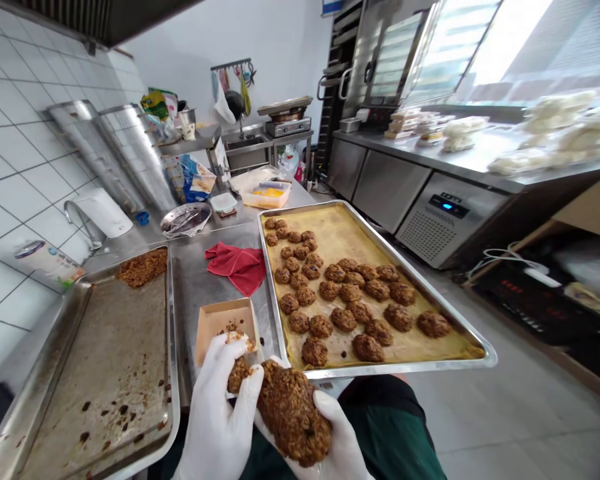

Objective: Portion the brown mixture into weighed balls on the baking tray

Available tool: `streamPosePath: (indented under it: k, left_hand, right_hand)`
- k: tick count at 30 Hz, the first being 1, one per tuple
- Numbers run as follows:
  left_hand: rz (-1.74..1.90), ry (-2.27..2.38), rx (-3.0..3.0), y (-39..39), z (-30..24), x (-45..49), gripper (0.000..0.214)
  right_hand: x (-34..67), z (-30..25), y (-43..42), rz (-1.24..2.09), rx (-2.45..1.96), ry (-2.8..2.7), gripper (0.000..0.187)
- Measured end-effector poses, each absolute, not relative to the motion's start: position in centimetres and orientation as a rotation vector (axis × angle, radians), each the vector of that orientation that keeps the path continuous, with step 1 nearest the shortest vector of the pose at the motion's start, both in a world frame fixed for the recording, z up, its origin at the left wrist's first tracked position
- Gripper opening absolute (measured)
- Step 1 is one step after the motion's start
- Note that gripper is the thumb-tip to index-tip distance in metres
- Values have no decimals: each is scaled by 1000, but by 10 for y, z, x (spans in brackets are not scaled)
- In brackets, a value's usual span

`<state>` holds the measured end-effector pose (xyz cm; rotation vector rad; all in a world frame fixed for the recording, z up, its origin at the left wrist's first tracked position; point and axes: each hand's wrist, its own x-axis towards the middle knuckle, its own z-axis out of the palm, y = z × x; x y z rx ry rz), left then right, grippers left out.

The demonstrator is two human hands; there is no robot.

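Both hands wear white gloves. My right hand (337,447) lies palm up under a big lump of brown oat dough (293,413), cupping it. My left hand (223,417) pinches a small piece of dough (238,375) off that lump, fingers closed on it. Just beyond the hands a steel baking tray (475,347) lined with parchment carries several shaped dough mounds (345,300). A small cardboard box (223,320) with crumbs sits right behind my left hand.
A greasy steel tray (105,373) at left holds a pile of dough (143,267) in its far corner. A red cloth (237,267) lies between the trays. Containers, a metal bowl (185,219) and a sink tap (80,220) stand further back; steel counters and an oven stand right.
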<state>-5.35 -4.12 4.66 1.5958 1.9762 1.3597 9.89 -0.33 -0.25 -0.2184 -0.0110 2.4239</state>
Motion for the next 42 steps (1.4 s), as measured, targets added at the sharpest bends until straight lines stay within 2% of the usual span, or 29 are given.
streamPosePath:
  k: [2, 5, 8, 12, 18, 22, 24, 31, 36, 42]
  left_hand:
    - [1194, 1901, 1657, -45, 52, -59, 38]
    - [1032, 1781, 1518, -48, 59, -68, 32]
    - [1099, 1641, 1212, -45, 63, -75, 23]
    - [1310, 1678, 1025, -32, 57, -94, 31]
    - [1018, 2088, 1582, 3, 44, -134, 26]
    - [720, 1985, 1917, 14, 32, -152, 52]
    - [647, 1963, 1973, 11, 31, -159, 58]
    - [1044, 2230, 1713, -5, 54, -154, 24]
    - [1235, 2279, 1649, -8, 62, -138, 18]
    - [1167, 2236, 1725, -11, 66, -138, 16]
  right_hand:
    - [103, -2, 1, 2414, -235, 6, 41]
    - [107, -3, 3, 2429, -249, 64, 34]
    - [109, -3, 4, 2389, -217, 115, 38]
    - [115, 0, 12, 2370, -236, 115, 43]
    - [132, 3, 36, 2226, -412, 187, 35]
    - [141, 5, 52, 2184, -454, 184, 33]
    - [144, 5, 58, 2169, -460, 167, 35]
    - [150, 11, 89, 2109, -538, 75, 43]
    - [141, 12, 114, 2110, -508, -6, 47]
    - [135, -2, 119, 2110, -564, -113, 44]
